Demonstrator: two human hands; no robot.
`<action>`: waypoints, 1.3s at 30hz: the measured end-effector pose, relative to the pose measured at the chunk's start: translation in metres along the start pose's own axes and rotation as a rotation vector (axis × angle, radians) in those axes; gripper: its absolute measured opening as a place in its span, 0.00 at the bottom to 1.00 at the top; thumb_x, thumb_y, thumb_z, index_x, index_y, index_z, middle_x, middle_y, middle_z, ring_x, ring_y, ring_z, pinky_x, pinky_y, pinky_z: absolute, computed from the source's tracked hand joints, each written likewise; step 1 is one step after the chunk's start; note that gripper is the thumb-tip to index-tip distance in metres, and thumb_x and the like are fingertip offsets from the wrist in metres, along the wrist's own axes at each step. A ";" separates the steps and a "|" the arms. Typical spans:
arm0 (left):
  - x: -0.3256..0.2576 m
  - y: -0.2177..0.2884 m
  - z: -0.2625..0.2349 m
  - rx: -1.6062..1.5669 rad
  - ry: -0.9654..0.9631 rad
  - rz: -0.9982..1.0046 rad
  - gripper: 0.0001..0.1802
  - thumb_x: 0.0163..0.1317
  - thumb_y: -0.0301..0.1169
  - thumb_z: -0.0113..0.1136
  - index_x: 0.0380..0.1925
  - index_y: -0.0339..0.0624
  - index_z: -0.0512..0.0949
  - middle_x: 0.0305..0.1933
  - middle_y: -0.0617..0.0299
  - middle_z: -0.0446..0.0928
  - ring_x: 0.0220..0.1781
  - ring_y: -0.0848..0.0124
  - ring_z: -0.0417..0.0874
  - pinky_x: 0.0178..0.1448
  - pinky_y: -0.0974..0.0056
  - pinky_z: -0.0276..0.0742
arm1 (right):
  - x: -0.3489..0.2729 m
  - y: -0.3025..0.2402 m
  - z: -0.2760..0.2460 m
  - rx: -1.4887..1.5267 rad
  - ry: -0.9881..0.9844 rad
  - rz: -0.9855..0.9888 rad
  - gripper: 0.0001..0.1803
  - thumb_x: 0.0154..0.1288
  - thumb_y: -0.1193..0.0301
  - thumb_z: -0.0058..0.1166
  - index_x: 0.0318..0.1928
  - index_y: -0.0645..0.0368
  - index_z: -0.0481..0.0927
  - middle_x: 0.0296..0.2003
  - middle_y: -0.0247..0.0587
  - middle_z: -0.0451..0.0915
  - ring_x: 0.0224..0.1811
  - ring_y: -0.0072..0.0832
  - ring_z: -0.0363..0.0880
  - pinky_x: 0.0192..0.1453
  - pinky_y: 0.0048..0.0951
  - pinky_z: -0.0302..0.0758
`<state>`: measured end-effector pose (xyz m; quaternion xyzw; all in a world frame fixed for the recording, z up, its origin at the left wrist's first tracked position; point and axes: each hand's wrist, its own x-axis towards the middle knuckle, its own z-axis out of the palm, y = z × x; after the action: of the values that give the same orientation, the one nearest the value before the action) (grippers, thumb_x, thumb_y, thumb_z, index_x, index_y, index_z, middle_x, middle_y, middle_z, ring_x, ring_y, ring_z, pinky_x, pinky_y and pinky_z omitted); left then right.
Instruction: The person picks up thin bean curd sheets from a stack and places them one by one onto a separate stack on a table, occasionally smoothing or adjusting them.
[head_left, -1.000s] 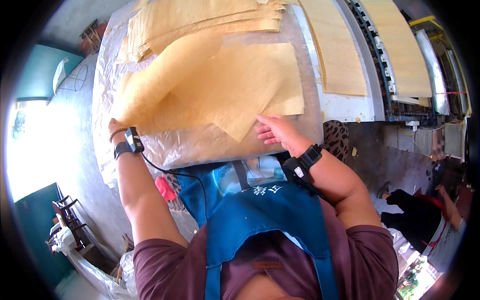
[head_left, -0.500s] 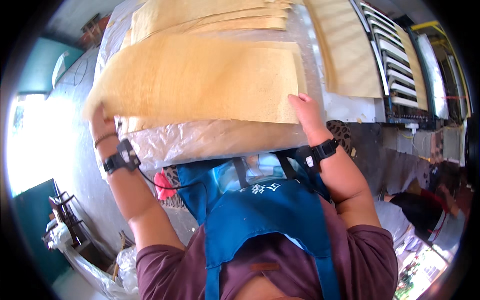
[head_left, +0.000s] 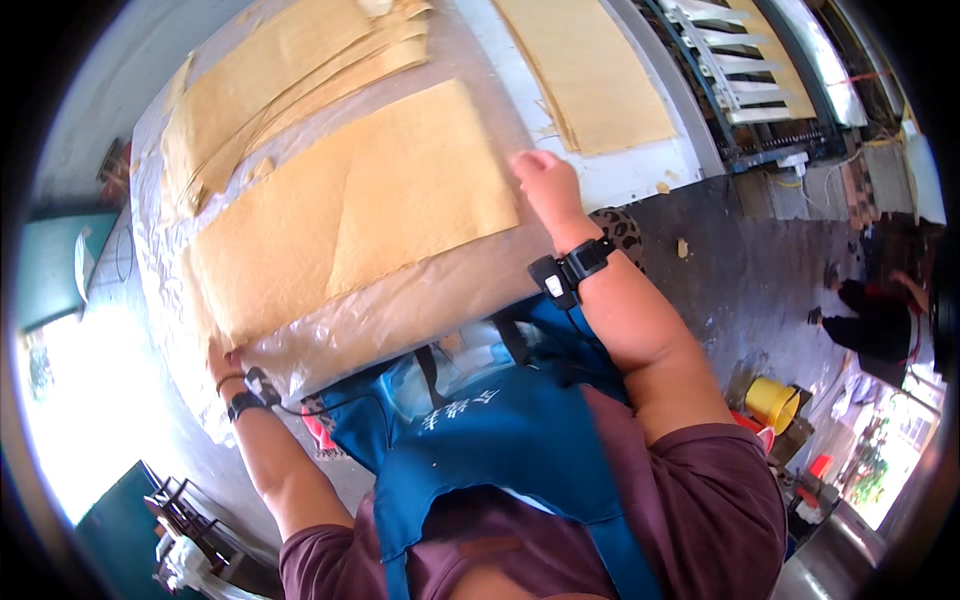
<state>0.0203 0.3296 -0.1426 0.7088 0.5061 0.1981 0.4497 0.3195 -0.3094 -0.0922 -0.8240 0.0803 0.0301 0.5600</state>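
A large thin tan sheet (head_left: 350, 220) lies flat on a table covered in clear plastic film (head_left: 420, 300). My left hand (head_left: 225, 362) is at the sheet's near left corner, partly hidden by the table edge, with its fingers closed on that corner. My right hand (head_left: 545, 180) is curled at the sheet's right edge and grips it there. Both wrists wear a black band. My blue apron fills the lower middle of the view.
A pile of similar tan sheets (head_left: 280, 90) lies further back on the same table. Another sheet (head_left: 590, 70) rests on a white bench beside a metal roller rack (head_left: 740, 80). On the dark floor to the right are a yellow bucket (head_left: 770, 402) and a crouching person (head_left: 880, 315).
The sheet, crumpled a second ago and then held up stretched between both hands, now lies spread flat on the plastic. Both hands have moved apart to its ends.
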 end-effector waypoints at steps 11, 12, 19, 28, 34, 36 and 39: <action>-0.142 0.137 0.096 -0.276 0.253 -0.119 0.26 0.56 0.29 0.56 0.57 0.42 0.67 0.47 0.54 0.75 0.46 0.65 0.75 0.44 0.64 0.74 | 0.121 0.121 -0.145 1.003 0.395 0.747 0.36 0.64 0.55 0.49 0.64 0.60 0.53 0.56 0.50 0.66 0.58 0.41 0.66 0.55 0.47 0.69; -0.149 0.148 0.106 -0.269 0.258 -0.113 0.26 0.56 0.29 0.56 0.57 0.42 0.67 0.47 0.54 0.75 0.46 0.65 0.75 0.44 0.64 0.74 | 0.125 0.120 -0.144 1.008 0.391 0.756 0.36 0.64 0.55 0.49 0.64 0.60 0.53 0.56 0.50 0.66 0.58 0.41 0.66 0.55 0.47 0.69; -0.188 0.223 0.176 -0.112 -0.048 0.128 0.23 0.58 0.31 0.54 0.55 0.41 0.69 0.44 0.59 0.77 0.43 0.71 0.76 0.41 0.69 0.72 | 0.162 0.151 -0.150 0.640 0.133 0.737 0.23 0.61 0.56 0.53 0.48 0.59 0.70 0.42 0.41 0.76 0.44 0.34 0.76 0.46 0.39 0.74; -0.279 0.285 0.298 0.258 -0.791 0.783 0.15 0.59 0.26 0.56 0.48 0.39 0.75 0.42 0.60 0.80 0.39 0.73 0.81 0.41 0.71 0.76 | 0.159 0.104 -0.166 0.548 -0.040 0.703 0.13 0.61 0.60 0.55 0.34 0.57 0.75 0.27 0.35 0.79 0.26 0.22 0.78 0.27 0.21 0.78; -0.368 0.358 0.336 0.339 -0.767 1.379 0.41 0.42 0.29 0.69 0.61 0.47 0.63 0.63 0.53 0.64 0.65 0.55 0.63 0.66 0.54 0.60 | 0.030 -0.007 -0.172 0.995 -0.203 0.183 0.15 0.61 0.71 0.50 0.49 0.61 0.74 0.42 0.39 0.78 0.41 0.30 0.78 0.42 0.35 0.78; -0.380 0.364 0.347 0.235 -0.765 1.383 0.42 0.41 0.30 0.69 0.61 0.47 0.63 0.63 0.52 0.64 0.66 0.54 0.62 0.67 0.54 0.58 | -0.014 -0.016 -0.185 1.172 -0.085 0.103 0.18 0.61 0.74 0.48 0.53 0.65 0.70 0.51 0.42 0.74 0.54 0.34 0.72 0.60 0.39 0.67; -0.395 0.359 0.365 0.177 -0.736 1.328 0.42 0.41 0.34 0.69 0.60 0.49 0.64 0.60 0.53 0.67 0.64 0.54 0.63 0.65 0.54 0.61 | -0.058 -0.038 -0.215 1.077 0.109 0.131 0.24 0.67 0.71 0.41 0.60 0.72 0.61 0.59 0.52 0.65 0.64 0.41 0.62 0.69 0.42 0.57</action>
<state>0.3212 -0.2140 0.0385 0.9180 -0.1946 0.1366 0.3173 0.2598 -0.4899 0.0303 -0.4141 0.1643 -0.0233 0.8950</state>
